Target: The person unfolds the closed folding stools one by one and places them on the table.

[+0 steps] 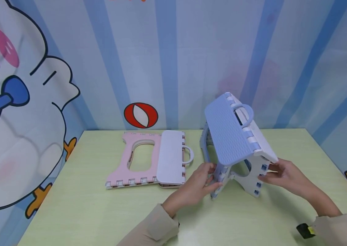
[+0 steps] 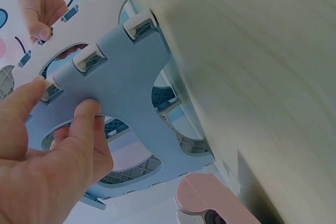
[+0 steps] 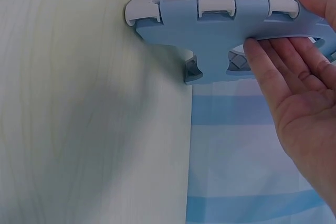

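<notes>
Blue-and-white plastic stool sits half-folded on the table, right of a flat pink stool. Left hand pinches one leg panel between thumb and fingers, right hand likewise the other. Mid-fold or mid-unfold, I'd guess; next needs both panels worked evenly.

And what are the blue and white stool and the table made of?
The blue and white stool looks like hard, matte plastic: a regular, moulded-looking bumpy pattern shows on top. The table seems smooth wood or wood-look laminate; faint grain lines show, but can't settle which.
</notes>
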`<state>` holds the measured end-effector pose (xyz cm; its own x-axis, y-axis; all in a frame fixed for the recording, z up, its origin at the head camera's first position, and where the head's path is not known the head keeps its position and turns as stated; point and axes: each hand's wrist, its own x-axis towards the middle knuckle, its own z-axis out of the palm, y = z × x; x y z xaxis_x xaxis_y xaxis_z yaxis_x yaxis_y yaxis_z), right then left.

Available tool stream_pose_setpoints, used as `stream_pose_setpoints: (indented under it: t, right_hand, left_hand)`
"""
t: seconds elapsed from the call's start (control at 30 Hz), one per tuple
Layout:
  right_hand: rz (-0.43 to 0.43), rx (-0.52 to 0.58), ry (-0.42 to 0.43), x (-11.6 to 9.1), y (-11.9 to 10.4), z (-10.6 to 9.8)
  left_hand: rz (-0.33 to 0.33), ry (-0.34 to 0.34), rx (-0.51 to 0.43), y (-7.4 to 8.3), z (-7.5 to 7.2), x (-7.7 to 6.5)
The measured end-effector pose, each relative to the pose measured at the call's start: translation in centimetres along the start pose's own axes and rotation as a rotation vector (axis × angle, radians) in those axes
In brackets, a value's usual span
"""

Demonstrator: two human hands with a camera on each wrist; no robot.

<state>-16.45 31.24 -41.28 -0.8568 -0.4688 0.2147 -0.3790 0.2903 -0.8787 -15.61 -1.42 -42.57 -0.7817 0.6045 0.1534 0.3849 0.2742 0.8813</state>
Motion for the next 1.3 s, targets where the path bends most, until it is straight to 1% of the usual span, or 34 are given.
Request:
stream_pose_setpoints:
  t: [0.13, 0.27, 0.5, 1.03, 1.3]
  right_hand:
    - [0.018, 0.000, -0.008, -0.01, -0.11, -0.13]
    - [0.017, 0.002, -0.017, -0.05, -0.19, -0.28]
    - [-0.002, 0.005, -0.023, -0.11, -0.08, -0.56]
    - [0.005, 0.013, -0.022, -0.57, 0.11, -0.77]
    - [0.017, 0.013, -0.019, -0.72, 0.07, -0.92]
  left_hand:
    - [0.000, -0.004, 0.023, -0.02, -0.07, 0.01]
    - [0.000, -0.008, 0.040, -0.03, -0.19, 0.02]
    - [0.008, -0.005, 0.028, -0.07, -0.18, 0.10]
    - [0.000, -0.009, -0.020, -0.09, -0.27, 0.07]
    - [0.025, -0.011, -0.003, -0.34, -0.37, 0.16]
